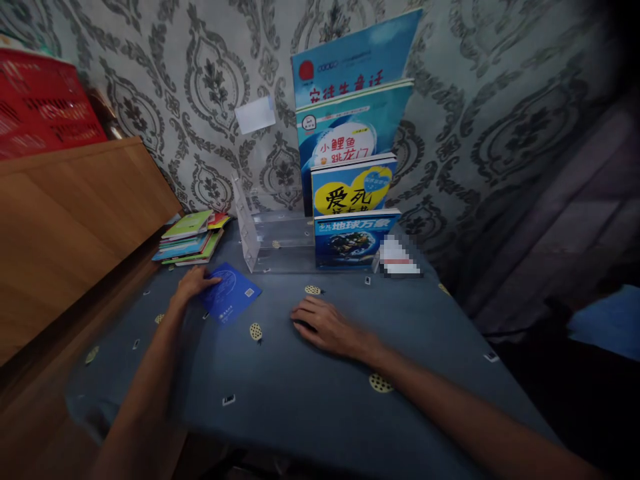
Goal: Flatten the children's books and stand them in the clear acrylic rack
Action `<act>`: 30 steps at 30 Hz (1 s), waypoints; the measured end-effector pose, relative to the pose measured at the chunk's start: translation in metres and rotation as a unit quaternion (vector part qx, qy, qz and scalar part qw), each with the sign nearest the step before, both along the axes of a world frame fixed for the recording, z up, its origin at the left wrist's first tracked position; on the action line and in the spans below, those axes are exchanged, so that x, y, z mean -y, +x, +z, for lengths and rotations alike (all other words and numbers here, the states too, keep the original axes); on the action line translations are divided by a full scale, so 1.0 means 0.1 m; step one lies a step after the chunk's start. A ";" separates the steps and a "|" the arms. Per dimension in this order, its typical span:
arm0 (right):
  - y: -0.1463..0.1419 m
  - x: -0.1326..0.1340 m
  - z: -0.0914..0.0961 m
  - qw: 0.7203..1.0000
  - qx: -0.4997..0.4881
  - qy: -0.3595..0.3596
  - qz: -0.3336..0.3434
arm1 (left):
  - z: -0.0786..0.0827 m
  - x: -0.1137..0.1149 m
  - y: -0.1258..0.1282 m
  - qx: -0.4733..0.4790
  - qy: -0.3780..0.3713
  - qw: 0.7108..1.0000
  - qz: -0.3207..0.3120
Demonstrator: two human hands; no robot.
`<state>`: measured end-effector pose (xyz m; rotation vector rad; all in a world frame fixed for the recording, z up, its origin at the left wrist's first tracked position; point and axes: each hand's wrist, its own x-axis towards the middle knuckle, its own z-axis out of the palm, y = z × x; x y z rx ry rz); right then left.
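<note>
At the left, my left hand grips the upper left edge of a thin blue booklet, thumb laid across its cover. The booklet has a pale round drawing and a small QR code, and is low over the tablecloth; whether it touches the cloth I cannot tell. My right hand rests on the cloth with nothing in it, its fingers loosely bent and apart from the thumb. Beyond the hands is a clear stepped book rack. Its right side holds a blue earth book, a yellow-and-blue book, a teal book and a tall blue book.
A stack of thin books lies beyond my left hand. A wooden cabinet with a red box on it borders the left side. The patterned tablecloth covers the table. A pixelated white item sits right of the rack.
</note>
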<state>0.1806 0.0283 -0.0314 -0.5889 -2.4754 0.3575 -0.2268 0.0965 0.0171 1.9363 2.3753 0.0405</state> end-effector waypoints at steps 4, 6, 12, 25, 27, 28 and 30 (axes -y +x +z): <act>0.00 -0.01 -0.02 0.998 -0.055 0.022 -0.035 | 0.02 0.15 0.19 -0.003 -0.019 1.000 -0.002; 0.00 -0.02 -0.01 0.994 -0.089 0.040 -0.045 | 0.03 0.27 0.34 -0.002 -0.028 1.000 -0.006; 0.02 0.05 0.07 0.985 -0.124 0.110 -0.037 | 0.09 0.69 0.90 -0.046 -0.030 0.998 -0.034; 0.10 0.45 0.08 0.995 0.015 0.079 -0.056 | 0.14 1.11 1.78 -0.088 -0.011 0.987 -0.130; 0.15 0.48 0.09 0.995 0.023 0.065 -0.066 | 0.13 1.14 1.86 -0.083 -0.008 0.985 -0.149; 0.18 0.49 0.09 0.995 0.026 0.060 -0.071 | 0.13 1.15 1.90 -0.080 -0.007 0.984 -0.157; 0.22 0.50 0.09 0.994 0.031 0.054 -0.088 | 0.13 1.18 2.00 -0.071 -0.007 0.982 -0.175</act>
